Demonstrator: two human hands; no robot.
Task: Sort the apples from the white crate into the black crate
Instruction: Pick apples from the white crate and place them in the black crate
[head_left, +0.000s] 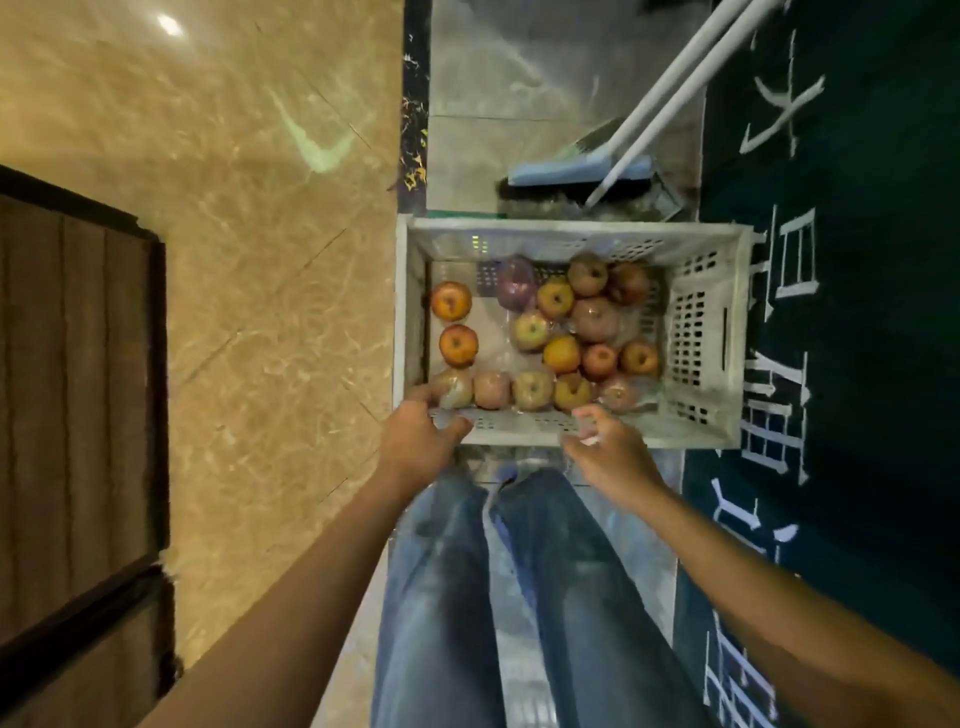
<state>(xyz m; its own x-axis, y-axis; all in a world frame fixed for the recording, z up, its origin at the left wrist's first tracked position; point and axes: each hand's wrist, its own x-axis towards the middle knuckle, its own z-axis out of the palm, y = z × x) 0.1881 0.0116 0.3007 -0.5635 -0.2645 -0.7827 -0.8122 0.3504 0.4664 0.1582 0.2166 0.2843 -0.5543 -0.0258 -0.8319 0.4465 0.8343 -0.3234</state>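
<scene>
Apples (550, 332) in white crate (706, 332), just beyond both hands' spread, empty fingers (587, 415).

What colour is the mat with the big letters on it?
The mat is dark teal with white characters, shown in the head view.

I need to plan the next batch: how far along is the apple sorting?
Nothing looks done: the white crate still holds over a dozen apples, and no black crate is in view. In hand: the left hand and right hand reach the crate's near rim, holding nothing. All transfers remain.
</scene>
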